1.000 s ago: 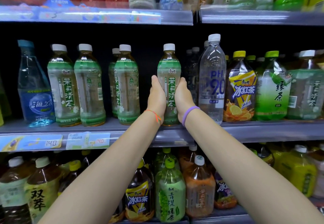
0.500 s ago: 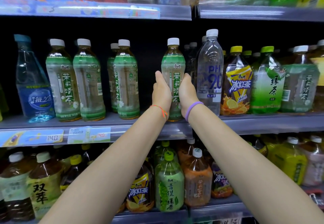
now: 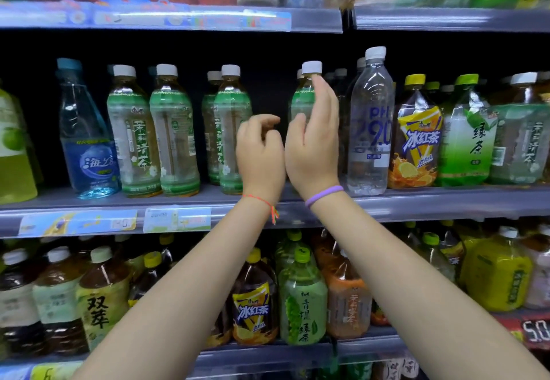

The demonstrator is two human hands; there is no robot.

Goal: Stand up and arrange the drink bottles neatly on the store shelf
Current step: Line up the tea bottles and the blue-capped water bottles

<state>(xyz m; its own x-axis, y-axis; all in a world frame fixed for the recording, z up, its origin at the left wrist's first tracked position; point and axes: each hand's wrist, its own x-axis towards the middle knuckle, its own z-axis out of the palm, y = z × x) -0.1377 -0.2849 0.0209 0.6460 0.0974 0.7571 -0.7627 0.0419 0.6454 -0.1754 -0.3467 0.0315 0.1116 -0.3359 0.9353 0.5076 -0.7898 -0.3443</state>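
Green-labelled tea bottle (image 3: pixel 302 96), white cap (image 3: pixel 311 67).

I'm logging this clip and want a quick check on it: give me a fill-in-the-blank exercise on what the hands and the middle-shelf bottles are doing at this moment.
1. The right hand rests against the jasmine tea bottle, whose cap is ____ in colour.
2. The left hand, fingers loosely curled, holds ____.
3. Just right of that bottle stands a tall clear water bottle marked pH ____.
4. The wrist of the right hand wears a ____ band.

Missing words: white; nothing; 9.0; purple
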